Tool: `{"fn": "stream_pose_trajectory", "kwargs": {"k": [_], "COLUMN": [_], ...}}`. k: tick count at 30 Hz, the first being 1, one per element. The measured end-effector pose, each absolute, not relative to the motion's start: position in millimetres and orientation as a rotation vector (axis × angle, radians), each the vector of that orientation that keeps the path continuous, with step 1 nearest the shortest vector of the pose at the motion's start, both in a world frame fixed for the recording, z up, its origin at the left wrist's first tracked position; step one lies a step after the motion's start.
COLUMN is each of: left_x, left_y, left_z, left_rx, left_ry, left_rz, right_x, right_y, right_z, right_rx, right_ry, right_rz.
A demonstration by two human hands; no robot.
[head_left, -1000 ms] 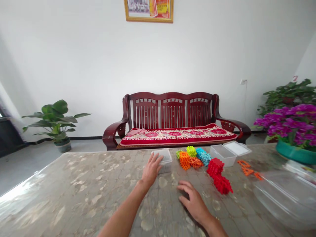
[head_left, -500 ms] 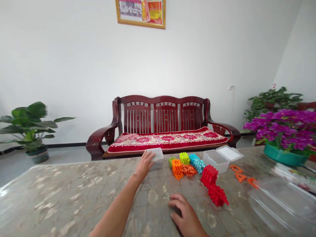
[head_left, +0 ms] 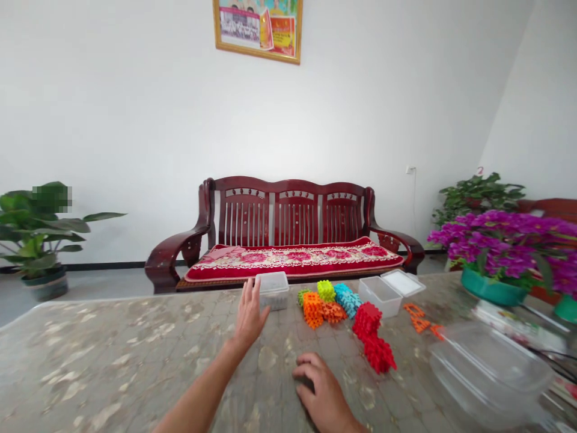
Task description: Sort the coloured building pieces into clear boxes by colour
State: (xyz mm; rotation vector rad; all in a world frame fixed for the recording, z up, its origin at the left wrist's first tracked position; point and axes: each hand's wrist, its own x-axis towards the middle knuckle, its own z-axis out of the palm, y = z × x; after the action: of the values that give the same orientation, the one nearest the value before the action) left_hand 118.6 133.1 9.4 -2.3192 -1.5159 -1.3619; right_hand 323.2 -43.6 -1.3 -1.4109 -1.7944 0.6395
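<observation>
My left hand (head_left: 250,313) reaches forward beside a small translucent lidded box (head_left: 273,290). Its fingers are stretched out, the thumb at the box's near left corner; whether it touches the box I cannot tell. My right hand (head_left: 323,388) rests on the table, fingers loosely bent and thumb apart, with nothing between them. Beyond it sit toothed plastic block shapes: orange blocks (head_left: 312,310), a lime block (head_left: 326,291), blue blocks (head_left: 346,299) and red blocks (head_left: 367,322). The red ones are nearest to the right hand.
An opened clear box (head_left: 380,296) with its lid (head_left: 402,282) stands behind the red blocks. Loose orange pieces (head_left: 417,317) lie to the right, near a large clear plastic container (head_left: 491,367) and a teal flower pot (head_left: 493,288). A wooden sofa (head_left: 293,216) stands beyond the table (head_left: 135,355).
My left hand has drawn back from the lidded box's top to its left side. The right hand keeps its pose. The whole view has shifted slightly to the right.
</observation>
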Motion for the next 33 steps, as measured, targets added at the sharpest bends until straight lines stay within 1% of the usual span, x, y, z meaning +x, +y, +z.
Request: {"fn": "stream_pose_trajectory", "kwargs": {"k": [3,5,10,14,18,20,23,26,28,30,33], "left_x": [129.1,132.3,130.5,130.1,130.7,130.0,128.6,127.8,127.7,127.6,127.2], "left_y": [99.3,77.5,39.5,22.2,2.8,-7.2,-17.7,-21.1,-20.9,-20.0,-18.4], "left_z": [-10.0,-23.9,-47.5,-47.4,-38.1,-33.5,-27.8,-23.2,-21.2,-20.4,-22.1], "left_rx": [-2.145,-2.126,-2.197,-2.338,-2.346,-2.358,-2.386,-2.412,-2.427,-2.439,-2.451], "left_ry": [-1.658,-1.743,-1.905,-1.746,-1.699,-1.692,-1.726,-1.763,-1.771,-1.777,-1.794], "left_rz": [-1.488,-1.444,-0.997,-0.702,-0.538,-0.497,-0.429,-0.398,-0.402,-0.403,-0.412], "right_x": [322.6,322.1,322.1,323.1,320.0,321.2,339.7,386.7,429.2,471.7,520.0], "right_y": [-45.7,-47.0,-49.1,-50.7,-56.6,-58.3,-50.2,-23.0,2.3,27.2,54.1], "right_z": [2.0,3.2,3.3,0.4,4.6,17.9,55.5,101.0,124.0,135.7,133.6], "right_rx": [-1.405,-1.401,-1.41,-1.419,-1.358,-1.294,-1.25,-1.421,-1.742,-1.907,-2.108], "right_ry": [-1.781,-1.784,-1.8,-1.806,-1.754,-1.718,-1.683,-1.638,-1.56,-1.47,-1.429], "right_rz": [0.64,0.636,0.608,0.575,0.542,0.501,0.334,0.119,0.014,0.012,0.076]}}
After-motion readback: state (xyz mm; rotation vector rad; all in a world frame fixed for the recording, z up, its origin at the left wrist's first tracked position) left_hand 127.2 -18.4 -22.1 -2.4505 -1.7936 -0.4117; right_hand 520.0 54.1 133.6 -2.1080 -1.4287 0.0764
